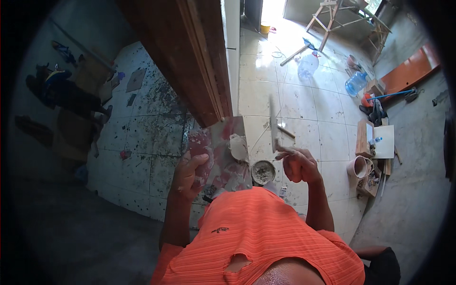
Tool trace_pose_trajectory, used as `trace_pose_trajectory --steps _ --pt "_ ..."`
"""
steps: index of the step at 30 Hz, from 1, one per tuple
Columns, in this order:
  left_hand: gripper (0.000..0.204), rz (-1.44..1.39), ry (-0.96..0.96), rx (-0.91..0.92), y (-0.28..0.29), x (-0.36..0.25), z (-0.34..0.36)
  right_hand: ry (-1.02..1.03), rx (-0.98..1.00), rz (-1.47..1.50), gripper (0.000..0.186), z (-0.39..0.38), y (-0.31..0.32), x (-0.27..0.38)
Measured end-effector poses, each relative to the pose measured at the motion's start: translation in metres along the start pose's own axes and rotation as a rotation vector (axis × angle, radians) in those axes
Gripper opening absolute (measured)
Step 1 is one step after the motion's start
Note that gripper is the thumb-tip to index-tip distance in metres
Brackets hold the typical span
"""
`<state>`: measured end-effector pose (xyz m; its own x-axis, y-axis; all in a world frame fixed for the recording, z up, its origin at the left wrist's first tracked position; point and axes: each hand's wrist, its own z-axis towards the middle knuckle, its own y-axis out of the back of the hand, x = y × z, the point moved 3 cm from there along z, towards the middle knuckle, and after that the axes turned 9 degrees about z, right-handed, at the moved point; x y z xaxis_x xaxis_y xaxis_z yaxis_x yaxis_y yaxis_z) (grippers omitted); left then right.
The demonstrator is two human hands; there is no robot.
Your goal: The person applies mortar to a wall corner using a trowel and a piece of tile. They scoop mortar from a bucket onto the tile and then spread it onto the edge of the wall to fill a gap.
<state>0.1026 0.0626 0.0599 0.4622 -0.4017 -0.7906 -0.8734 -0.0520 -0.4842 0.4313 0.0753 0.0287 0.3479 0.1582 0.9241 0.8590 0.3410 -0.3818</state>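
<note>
My left hand (189, 172) is closed on the edge of a flat red board (201, 142) smeared with grey-white plaster, its thumb lying on top. A lump of pale plaster (238, 147) sits on the board's right part. In my right hand (300, 165) is a thin flat trowel (272, 118), seen nearly edge-on and pointing away from me; its grip is mostly hidden by my fingers. The trowel is apart from the board, to its right. Below and between my hands stands a round bucket (263, 172) with greyish mix inside.
A brown wooden door frame (199, 61) rises close ahead, left of centre. Splatter covers the tiled floor (137, 166) at left. On the right are a pinkish bucket (359, 166), wooden pieces, a blue water bottle (356, 83) and an orange panel (408, 71). A wooden trestle (327, 23) stands far off.
</note>
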Motion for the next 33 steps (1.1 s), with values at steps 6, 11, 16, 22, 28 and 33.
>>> trace_pose_trajectory --steps 6,11,16,22,28,33 --pt "0.026 0.017 0.025 0.07 0.038 -0.014 -0.012 -0.471 0.209 -0.064 0.044 0.033 -0.027 -0.002" --pt "0.039 0.006 0.058 -0.192 0.083 -0.04 -0.077 -0.679 0.174 -0.499 0.04 -0.001 -0.041 0.021" --pt "0.05 -0.453 0.067 0.593 0.08 -0.043 -0.099 -0.628 0.183 -0.493 0.046 -0.051 -0.058 0.045" --pt "0.036 0.186 -0.08 -0.309 0.01 -0.062 -0.179 -0.254 0.08 -0.244 0.04 -0.108 -0.105 0.092" --pt "0.03 -0.132 -0.197 0.095 0.022 -0.065 -0.126 -0.016 -0.09 -0.083 0.043 -0.109 -0.118 0.116" --pt "0.011 -0.01 -0.216 -0.342 0.05 -0.099 -0.083 0.073 -0.117 -0.504 0.034 0.003 -0.111 0.131"
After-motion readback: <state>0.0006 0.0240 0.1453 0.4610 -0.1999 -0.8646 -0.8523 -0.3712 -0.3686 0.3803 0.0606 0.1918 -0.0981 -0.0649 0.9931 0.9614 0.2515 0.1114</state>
